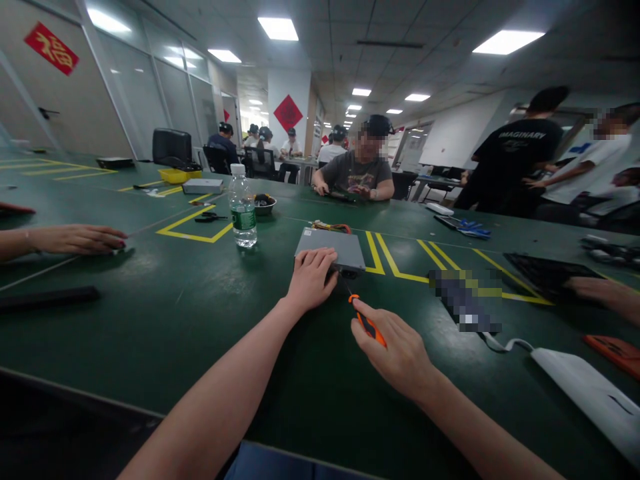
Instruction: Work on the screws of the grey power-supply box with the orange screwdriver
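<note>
A grey metal computer power supply (pixel 345 248) lies on the green table in front of me, with coloured cables (pixel 331 227) at its far side. My left hand (pixel 311 279) grips its near left corner, fingers over the top and thumb at the front face. In my right hand (pixel 395 343) is an orange and black screwdriver (pixel 369 325). Its thin shaft points up and forward to the near side of the power supply, by the socket end. Whether the tip touches a screw is too small to tell.
A water bottle (pixel 243 208) stands left of the power supply, beside a metal bowl (pixel 264 203). A white power bank (pixel 585 380) with a cable lies at right. Co-workers' hands rest at left (pixel 80 239) and far right (pixel 607 293). Another person (pixel 357 163) works opposite.
</note>
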`<state>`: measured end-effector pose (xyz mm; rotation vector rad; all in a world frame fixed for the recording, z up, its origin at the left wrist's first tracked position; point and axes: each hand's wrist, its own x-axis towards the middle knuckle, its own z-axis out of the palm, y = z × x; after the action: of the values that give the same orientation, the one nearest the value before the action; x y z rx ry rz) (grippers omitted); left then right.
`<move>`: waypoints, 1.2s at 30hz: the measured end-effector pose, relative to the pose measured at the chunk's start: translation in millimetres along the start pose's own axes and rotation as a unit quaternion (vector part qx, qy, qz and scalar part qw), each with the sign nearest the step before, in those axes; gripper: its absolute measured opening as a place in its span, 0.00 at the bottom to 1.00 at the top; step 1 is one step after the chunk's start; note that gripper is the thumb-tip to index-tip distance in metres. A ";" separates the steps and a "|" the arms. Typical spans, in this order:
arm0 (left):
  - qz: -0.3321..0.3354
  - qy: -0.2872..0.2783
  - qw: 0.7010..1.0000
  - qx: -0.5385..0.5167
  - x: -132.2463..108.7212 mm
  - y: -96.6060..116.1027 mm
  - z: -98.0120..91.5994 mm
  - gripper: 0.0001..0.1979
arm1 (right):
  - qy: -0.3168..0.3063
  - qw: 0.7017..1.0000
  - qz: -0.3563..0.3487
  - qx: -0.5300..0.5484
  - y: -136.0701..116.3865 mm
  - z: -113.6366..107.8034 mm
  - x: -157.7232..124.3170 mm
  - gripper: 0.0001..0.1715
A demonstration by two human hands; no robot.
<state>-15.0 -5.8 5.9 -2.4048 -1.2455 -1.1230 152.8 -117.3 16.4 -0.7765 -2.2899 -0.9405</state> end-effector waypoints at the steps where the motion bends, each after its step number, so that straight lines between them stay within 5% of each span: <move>1: 0.000 0.001 1.000 -0.001 0.0 0.0 0.3 0.16 | -0.004 1.000 0.003 -0.002 -2.9 0.0 1.3 0.10; 8: 0.013 0.011 1.000 -0.002 -0.8 -1.4 2.4 0.17 | -0.034 0.999 0.010 -0.012 -21.7 -2.6 10.5 0.16; 13: 0.045 0.018 0.999 -0.016 -1.8 -2.0 2.8 0.21 | -0.005 0.999 0.031 -0.030 -13.9 -0.8 8.6 0.09; 20: 0.144 0.020 0.989 -0.017 -2.1 2.1 5.8 0.06 | 0.022 0.994 0.073 0.075 -12.3 3.1 8.1 0.05; 28: 0.139 -0.021 0.990 -0.002 -1.1 1.4 -0.7 0.06 | -0.003 0.993 0.018 0.118 -11.9 -6.4 11.3 0.18; 36: 0.081 -0.022 0.996 0.002 0.3 6.2 -1.3 0.26 | 0.067 0.986 0.060 0.143 -7.7 3.5 8.5 0.06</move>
<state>-10.9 -10.1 7.9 -2.4890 -1.0420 -1.0240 140.8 -116.7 16.5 -0.6951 -2.1700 -0.5738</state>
